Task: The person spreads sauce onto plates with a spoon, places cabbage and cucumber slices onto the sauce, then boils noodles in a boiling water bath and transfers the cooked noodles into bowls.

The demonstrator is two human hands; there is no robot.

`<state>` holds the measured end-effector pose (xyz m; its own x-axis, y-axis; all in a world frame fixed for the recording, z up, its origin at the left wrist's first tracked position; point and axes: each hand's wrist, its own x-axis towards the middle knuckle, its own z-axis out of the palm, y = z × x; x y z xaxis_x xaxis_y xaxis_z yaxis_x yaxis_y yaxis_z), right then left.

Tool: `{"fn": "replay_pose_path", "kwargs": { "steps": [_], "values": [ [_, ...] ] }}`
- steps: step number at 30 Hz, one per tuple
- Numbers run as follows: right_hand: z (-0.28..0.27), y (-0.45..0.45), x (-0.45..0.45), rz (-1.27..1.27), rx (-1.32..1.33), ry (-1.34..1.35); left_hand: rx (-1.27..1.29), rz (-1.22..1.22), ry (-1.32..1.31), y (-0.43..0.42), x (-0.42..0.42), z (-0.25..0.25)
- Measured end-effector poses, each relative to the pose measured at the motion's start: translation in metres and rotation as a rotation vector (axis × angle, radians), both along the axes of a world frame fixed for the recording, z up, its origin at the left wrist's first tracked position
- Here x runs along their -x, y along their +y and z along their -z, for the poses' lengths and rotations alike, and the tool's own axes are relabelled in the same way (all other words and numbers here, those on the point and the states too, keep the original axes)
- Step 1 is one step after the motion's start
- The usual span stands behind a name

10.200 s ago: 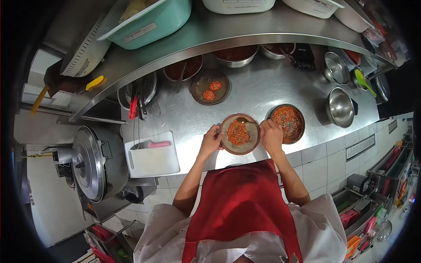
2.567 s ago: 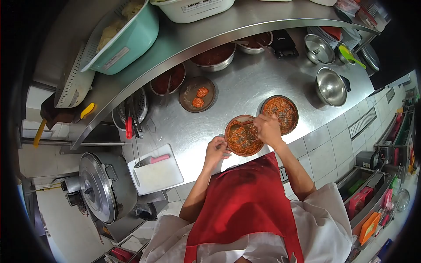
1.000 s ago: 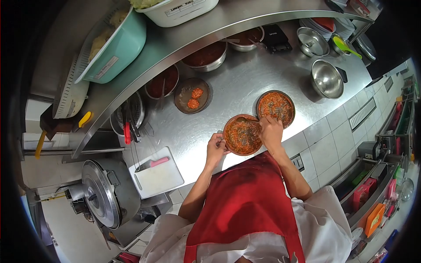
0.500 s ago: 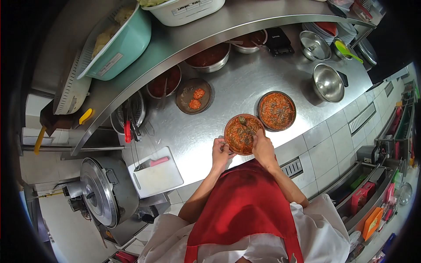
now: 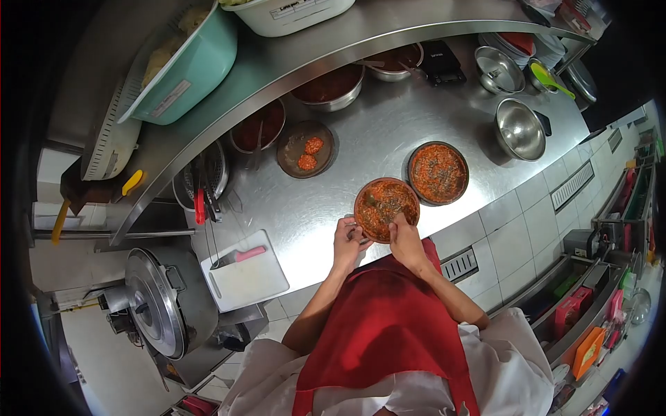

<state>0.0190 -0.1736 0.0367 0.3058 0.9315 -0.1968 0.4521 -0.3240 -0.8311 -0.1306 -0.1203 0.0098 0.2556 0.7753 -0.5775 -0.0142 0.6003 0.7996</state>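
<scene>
Right hand over the dish, spoon reaching away to its upper left — left hand at the opposite side.

Left to right: white board (image 5: 253,283) with pink-handled knife (image 5: 244,256), well apart from the hands. Left hand (image 5: 349,244) at the lower-left rim of the near dish (image 5: 386,179), fingers partly curled; cannot tell whether it grips or only steadies. Dish is round, no long axis, between both hands by the counter's front edge. In its red mix, a dull spoon (image 5: 373,202), hard to make out — long axis seems to slant up-left from the fingertips. Right hand (image 5: 404,243) is nearer the spoon, crossing the dish's lower-right rim, fingers pinched, apparently on the handle. Second dish (image 5: 437,203) just beyond, upper right; rims nearly meet, contact unclear.
</scene>
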Motion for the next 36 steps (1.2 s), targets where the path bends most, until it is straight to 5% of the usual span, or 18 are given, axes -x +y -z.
{"fn": "replay_pose_path", "kwargs": {
  "steps": [7, 12, 16, 22, 25, 27, 35, 36],
  "values": [
    [-0.014, -0.001, -0.027, -0.154, 0.005, -0.389, -0.014, 0.047, 0.012, 0.008, 0.0, -0.004],
    [-0.031, 0.001, -0.06, -0.036, -0.001, -0.536, -0.069, 0.065, 0.084, 0.013, -0.001, -0.001],
    [-0.02, -0.017, -0.062, -0.201, 0.098, -0.431, -0.114, 0.052, 0.107, 0.032, -0.003, 0.0],
    [-0.008, -0.003, -0.073, 0.0, -0.064, 0.076, -0.106, 0.021, 0.096, 0.096, -0.001, 0.012],
    [-0.01, 0.001, -0.074, -0.021, -0.085, 0.186, 0.001, -0.507, 0.02, 0.138, 0.012, 0.023],
    [-0.006, 0.001, -0.075, -0.019, -0.067, 0.258, -0.093, -0.572, -0.002, 0.164, 0.024, 0.03],
    [-0.004, 0.036, -0.059, -0.206, -0.063, 0.079, -0.036, -0.544, -0.074, 0.079, 0.049, 0.021],
    [-0.02, 0.044, -0.042, -0.273, -0.259, -0.2, -0.017, -0.559, -0.059, 0.052, 0.053, 0.017]
  ]
}}
